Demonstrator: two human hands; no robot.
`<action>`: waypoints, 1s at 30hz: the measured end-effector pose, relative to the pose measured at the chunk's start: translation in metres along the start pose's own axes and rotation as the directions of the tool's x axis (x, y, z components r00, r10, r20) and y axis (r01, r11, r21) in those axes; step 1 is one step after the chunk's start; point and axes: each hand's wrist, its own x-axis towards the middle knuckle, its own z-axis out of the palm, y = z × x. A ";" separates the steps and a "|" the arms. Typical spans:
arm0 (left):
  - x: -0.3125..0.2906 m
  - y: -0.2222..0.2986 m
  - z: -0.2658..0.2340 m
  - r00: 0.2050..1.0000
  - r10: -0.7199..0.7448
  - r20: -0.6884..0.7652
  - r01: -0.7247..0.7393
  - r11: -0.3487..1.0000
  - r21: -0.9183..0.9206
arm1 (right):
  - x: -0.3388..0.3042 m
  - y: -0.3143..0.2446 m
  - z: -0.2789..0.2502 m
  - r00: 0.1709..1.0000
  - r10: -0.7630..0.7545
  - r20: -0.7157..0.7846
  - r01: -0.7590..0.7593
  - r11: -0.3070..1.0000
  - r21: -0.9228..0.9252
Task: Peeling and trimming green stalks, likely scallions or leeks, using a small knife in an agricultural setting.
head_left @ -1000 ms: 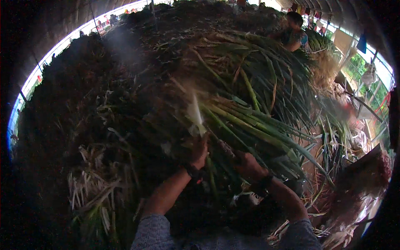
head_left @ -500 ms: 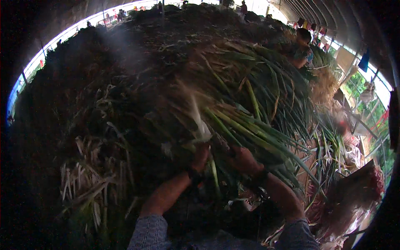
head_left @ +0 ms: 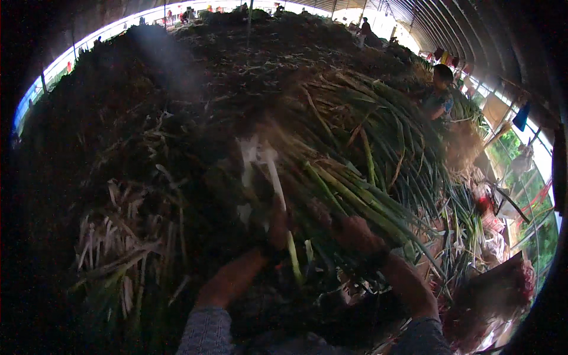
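A welsh onion [head_left: 275, 176] with a pale white stalk and green lower part stands nearly upright in front of me. My left hand [head_left: 278, 228] is closed round its middle. Just to the right, my right hand [head_left: 358, 234] is curled beside the heap's green leaves; its fingers are dim and blurred, and what they hold, if anything, cannot be made out. A large heap of welsh onions [head_left: 378, 142] with long green and some yellowed leaves lies beyond both hands. Another whitish stalk or root end [head_left: 248, 157] shows left of the held one.
Pale cut stalks and peelings [head_left: 118, 242] lie at the left. On the right are a reddish-brown box-like bundle [head_left: 494, 302] and loose onions [head_left: 461, 216]. A co-worker [head_left: 441, 92] is behind the heap at the far right, under an arched roof [head_left: 473, 35].
The view has shifted slightly, moving the scene. My left hand with the onion has come a little lower and nearer, and more of the white stalk shows. My right hand stays beside the leaves.
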 end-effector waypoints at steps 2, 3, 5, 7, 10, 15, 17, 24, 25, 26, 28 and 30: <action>0.005 -0.006 -0.011 0.995 0.058 0.084 -0.054 0.997 -0.050 | 0.007 -0.003 0.001 0.999 0.043 -0.018 -0.044 0.998 -0.036; 0.006 -0.005 -0.012 0.991 0.050 0.123 -0.041 0.996 -0.075 | 0.009 -0.004 0.004 0.997 0.070 -0.030 -0.071 0.996 -0.048; 0.000 0.003 -0.015 0.978 -0.111 0.179 0.130 0.986 -0.100 | 0.016 -0.009 0.007 0.998 0.056 0.003 -0.056 0.997 -0.044; -0.009 0.012 -0.002 0.926 -0.271 0.261 0.314 0.940 -0.136 | 0.013 0.000 0.010 0.996 0.084 0.007 -0.084 0.996 -0.011; 0.002 -0.005 -0.016 0.819 -0.281 0.499 0.441 0.867 -0.235 | 0.019 0.008 0.014 0.988 0.154 -0.016 -0.152 0.984 0.088; 0.019 -0.044 -0.056 0.800 -0.370 0.472 0.574 0.700 -0.425 | 0.024 -0.012 0.009 0.983 -0.152 -0.100 0.154 0.988 0.011; 0.016 -0.037 -0.062 0.827 -0.478 0.295 0.561 0.663 -0.496 | 0.024 -0.016 0.012 0.997 0.020 -0.070 -0.015 0.997 0.072; -0.006 0.000 -0.062 0.859 -0.270 0.435 0.421 0.855 -0.303 | 0.032 -0.030 0.012 0.995 0.039 -0.093 -0.034 0.998 0.049; -0.008 0.001 -0.063 0.866 -0.283 0.413 0.429 0.845 -0.319 | 0.034 -0.036 0.009 0.994 0.060 -0.091 -0.055 0.997 0.047; -0.010 0.004 -0.058 0.865 -0.301 0.401 0.444 0.831 -0.335 | 0.032 -0.036 0.007 0.995 0.068 -0.076 -0.065 0.997 0.046; -0.012 0.013 -0.051 0.856 -0.277 0.437 0.421 0.864 -0.277 | 0.029 -0.034 0.002 0.996 0.077 -0.040 -0.075 0.996 0.041; -0.016 0.023 -0.041 0.847 -0.299 0.439 0.445 0.851 -0.279 | 0.025 -0.034 -0.009 0.997 0.083 0.001 -0.083 0.996 0.038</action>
